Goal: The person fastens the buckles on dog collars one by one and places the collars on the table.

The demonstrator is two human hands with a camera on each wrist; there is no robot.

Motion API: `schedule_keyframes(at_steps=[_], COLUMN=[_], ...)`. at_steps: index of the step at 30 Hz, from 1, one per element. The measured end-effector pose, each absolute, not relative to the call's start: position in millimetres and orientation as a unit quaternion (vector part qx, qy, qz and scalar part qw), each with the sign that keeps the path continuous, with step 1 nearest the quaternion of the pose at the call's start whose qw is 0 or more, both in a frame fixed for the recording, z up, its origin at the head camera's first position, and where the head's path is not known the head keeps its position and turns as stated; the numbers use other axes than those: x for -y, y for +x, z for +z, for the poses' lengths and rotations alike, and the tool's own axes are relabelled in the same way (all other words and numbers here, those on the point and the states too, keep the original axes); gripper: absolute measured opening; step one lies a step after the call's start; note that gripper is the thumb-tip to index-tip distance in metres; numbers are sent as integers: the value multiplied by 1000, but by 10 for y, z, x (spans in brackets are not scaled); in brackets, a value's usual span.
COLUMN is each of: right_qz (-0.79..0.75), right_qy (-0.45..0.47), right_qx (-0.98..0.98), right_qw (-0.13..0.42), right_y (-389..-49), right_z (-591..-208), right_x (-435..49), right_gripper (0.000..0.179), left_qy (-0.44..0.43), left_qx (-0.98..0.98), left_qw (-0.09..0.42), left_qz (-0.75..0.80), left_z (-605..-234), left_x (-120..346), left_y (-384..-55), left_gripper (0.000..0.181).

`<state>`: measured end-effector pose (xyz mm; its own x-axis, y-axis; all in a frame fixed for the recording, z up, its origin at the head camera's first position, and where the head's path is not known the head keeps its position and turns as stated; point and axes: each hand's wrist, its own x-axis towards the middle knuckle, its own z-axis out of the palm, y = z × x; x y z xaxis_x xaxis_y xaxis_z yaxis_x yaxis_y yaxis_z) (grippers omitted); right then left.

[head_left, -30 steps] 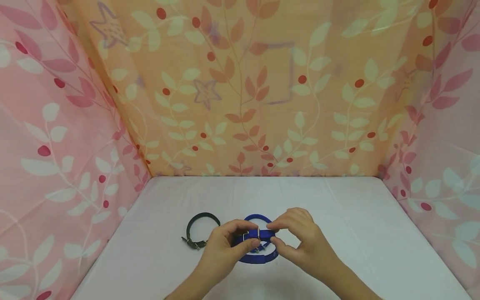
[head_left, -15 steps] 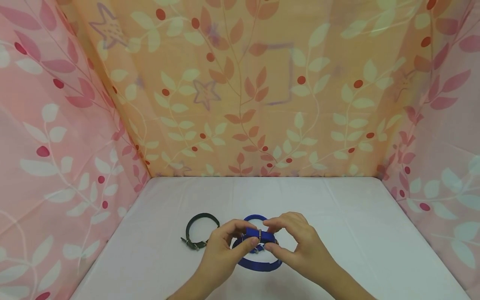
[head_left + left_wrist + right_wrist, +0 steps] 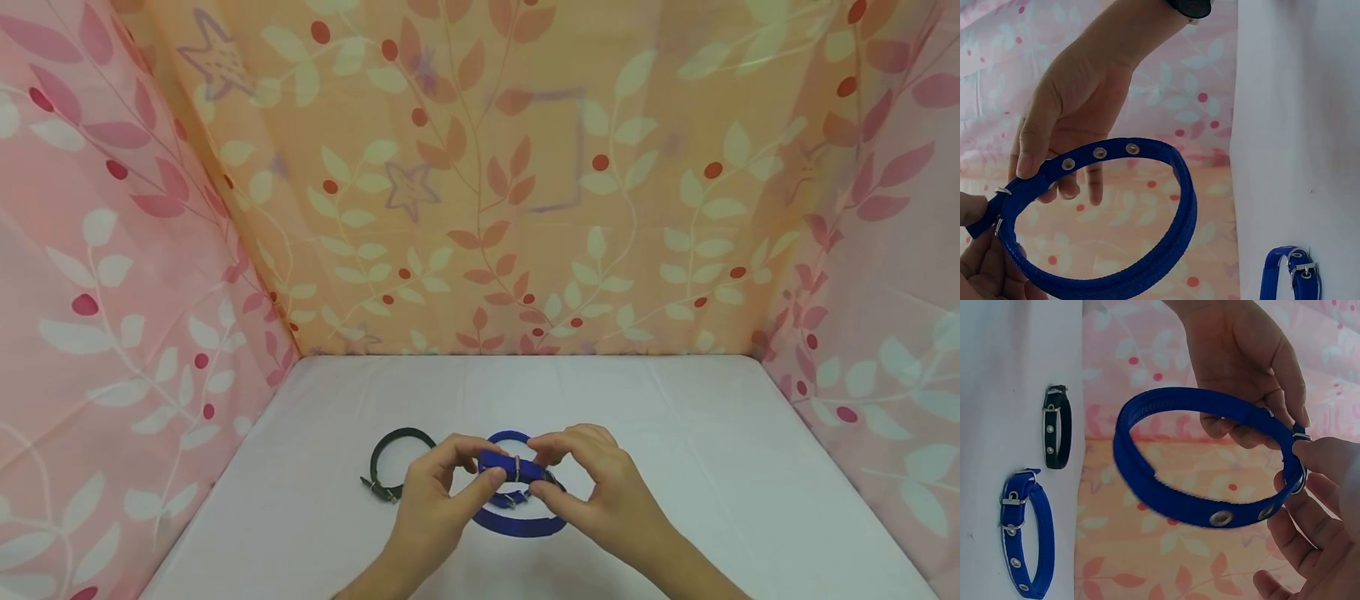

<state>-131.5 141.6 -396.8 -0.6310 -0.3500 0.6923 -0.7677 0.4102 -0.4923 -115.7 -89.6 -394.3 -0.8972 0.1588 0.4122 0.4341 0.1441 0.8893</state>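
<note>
A blue buckled collar with metal eyelets is held up as a closed loop between both hands. My left hand pinches the strap just left of the metal buckle, thumb in front and index finger on top. On the buckle's other side, thumb and fingertips of my right hand grip the same band. Three eyelets show along the collar in the left wrist view. The right wrist view shows the left thumb and fingers of both hands close around the buckle end of the collar.
A second blue collar lies on the white table behind the held one, partly hidden by it. Left of it lies a black collar, its buckle toward me. Flower-patterned cloth walls enclose the back and sides.
Both hands have shifted slightly left with the collar. The right fingertips have come in closer to the buckle, and more folded strap shows left of it. The lower loop swung a little.
</note>
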Motion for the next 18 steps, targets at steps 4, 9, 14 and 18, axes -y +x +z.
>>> schedule_keyframes(at_steps=[4,9,14,18], right_qz=[411,408,423,447], right_qy=[337,329,325,300], right_qx=[811,817,814,816], right_qw=[243,240,229,213], right_y=[-1313,-1320,-1325,-1320], right_z=[-3967,-3967,-3978,-3976], right_x=[-1422,-1422,-1420,-1413], right_gripper=[49,45,41,37], left_qy=[-194,-178,-178,-177], left_qx=[726,715,710,712], left_qw=[132,150,148,120], left_qz=[-647,-659,-665,-669], left_z=[-3908,-3857,-3833,-3854], left_x=[942,999,1011,996], left_y=[-1166,-1174,-1182,-1197], left_gripper=[16,19,20,21])
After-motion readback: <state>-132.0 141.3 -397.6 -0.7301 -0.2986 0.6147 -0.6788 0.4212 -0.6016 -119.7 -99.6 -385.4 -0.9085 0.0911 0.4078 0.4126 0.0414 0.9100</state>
